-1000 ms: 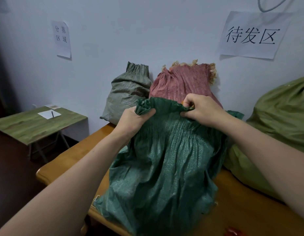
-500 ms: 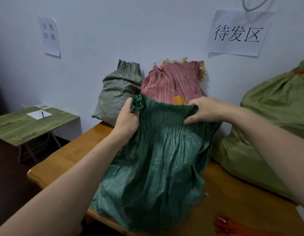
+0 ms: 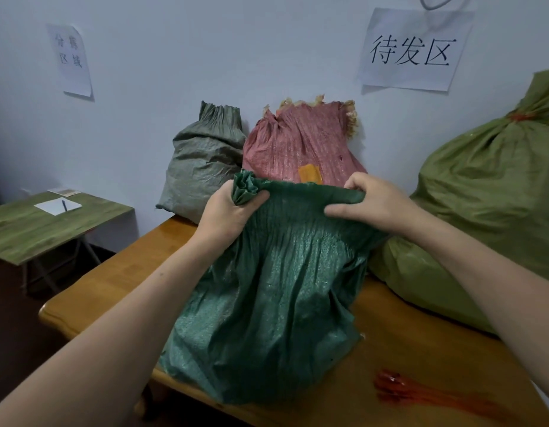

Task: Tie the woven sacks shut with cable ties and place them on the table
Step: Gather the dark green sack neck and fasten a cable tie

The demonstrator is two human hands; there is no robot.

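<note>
A dark green woven sack stands on the wooden table right in front of me. My left hand grips a bunched wad of its mouth at the left corner. My right hand holds the right part of the rim, fingers curled over the edge. The rim between my hands is stretched flat. A bundle of red cable ties lies on the table at the lower right. Behind stand a grey-green sack and a red sack, both with open, gathered mouths.
A large light green sack, tied at its neck with a red tie, fills the right side of the table. A small green folding table with paper and a pen stands at the left. Two paper signs hang on the wall.
My right hand has slid right along the rim, away from my left, spreading the sack's mouth wider. My view has dropped, bringing the red cable ties into sight.
</note>
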